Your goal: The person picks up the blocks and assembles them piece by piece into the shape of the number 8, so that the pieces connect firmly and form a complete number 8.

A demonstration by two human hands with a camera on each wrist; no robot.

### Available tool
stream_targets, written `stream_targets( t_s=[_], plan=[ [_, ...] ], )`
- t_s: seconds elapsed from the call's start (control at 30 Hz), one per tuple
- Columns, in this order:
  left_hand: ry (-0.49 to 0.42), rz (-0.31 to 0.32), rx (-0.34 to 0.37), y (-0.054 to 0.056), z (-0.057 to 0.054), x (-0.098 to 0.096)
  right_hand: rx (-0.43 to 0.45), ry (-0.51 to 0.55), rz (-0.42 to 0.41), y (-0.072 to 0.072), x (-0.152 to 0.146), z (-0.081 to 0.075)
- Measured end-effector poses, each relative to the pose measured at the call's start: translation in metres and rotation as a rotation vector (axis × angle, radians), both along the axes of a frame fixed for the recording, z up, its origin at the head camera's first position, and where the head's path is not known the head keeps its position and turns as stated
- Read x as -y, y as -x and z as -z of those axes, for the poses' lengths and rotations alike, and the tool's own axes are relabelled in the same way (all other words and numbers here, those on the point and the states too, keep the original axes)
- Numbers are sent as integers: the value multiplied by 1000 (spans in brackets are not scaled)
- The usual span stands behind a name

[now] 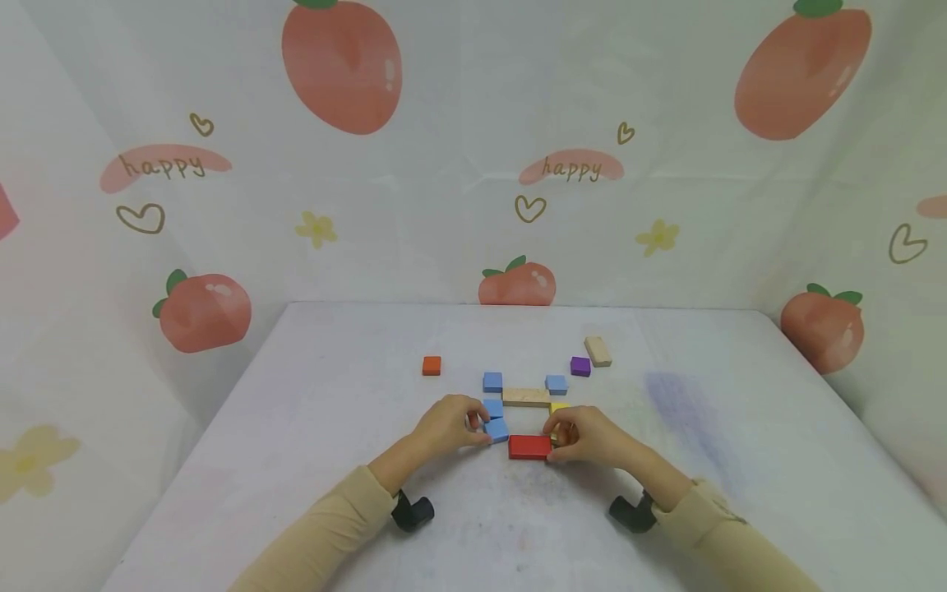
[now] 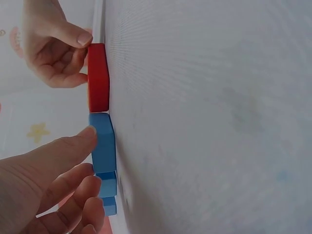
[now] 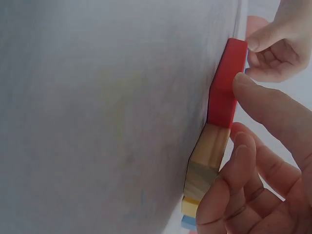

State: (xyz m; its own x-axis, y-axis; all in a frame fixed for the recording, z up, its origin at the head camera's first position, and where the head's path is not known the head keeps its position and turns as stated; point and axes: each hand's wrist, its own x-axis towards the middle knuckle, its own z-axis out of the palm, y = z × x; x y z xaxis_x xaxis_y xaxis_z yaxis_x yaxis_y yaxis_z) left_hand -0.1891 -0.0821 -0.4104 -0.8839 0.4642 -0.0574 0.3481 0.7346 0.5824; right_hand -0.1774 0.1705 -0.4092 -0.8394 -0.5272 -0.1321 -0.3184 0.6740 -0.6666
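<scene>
My left hand [image 1: 453,423] pinches the nearest blue block [image 1: 496,430] at its left side, thumb in front and fingertips behind. That block is turned slightly, its corner by the red block [image 1: 528,447]. My right hand [image 1: 592,437] holds the red block near its right end, the thumb [image 3: 246,83] on its near face. A second blue block [image 1: 492,409] lies just behind the nearest one. In the right wrist view a plain wooden block [image 3: 210,146] adjoins the red block's end; my right hand mostly hides it from the head view. A yellow block [image 1: 559,407] shows behind that hand.
A long wooden block [image 1: 526,398] lies across the back, with blue blocks [image 1: 492,381] [image 1: 556,385] near its ends. Farther off are an orange block [image 1: 431,366], a purple block [image 1: 580,367] and a wooden block [image 1: 598,351]. A printed cloth [image 1: 444,214] hangs behind the table.
</scene>
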Motion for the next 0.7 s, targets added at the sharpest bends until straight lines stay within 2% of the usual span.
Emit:
stream_targets(
  t_s=[0.7],
  plan=[
    [7,-10,1,-1,0,0,-6,-1,-13,0,3,0]
  ],
)
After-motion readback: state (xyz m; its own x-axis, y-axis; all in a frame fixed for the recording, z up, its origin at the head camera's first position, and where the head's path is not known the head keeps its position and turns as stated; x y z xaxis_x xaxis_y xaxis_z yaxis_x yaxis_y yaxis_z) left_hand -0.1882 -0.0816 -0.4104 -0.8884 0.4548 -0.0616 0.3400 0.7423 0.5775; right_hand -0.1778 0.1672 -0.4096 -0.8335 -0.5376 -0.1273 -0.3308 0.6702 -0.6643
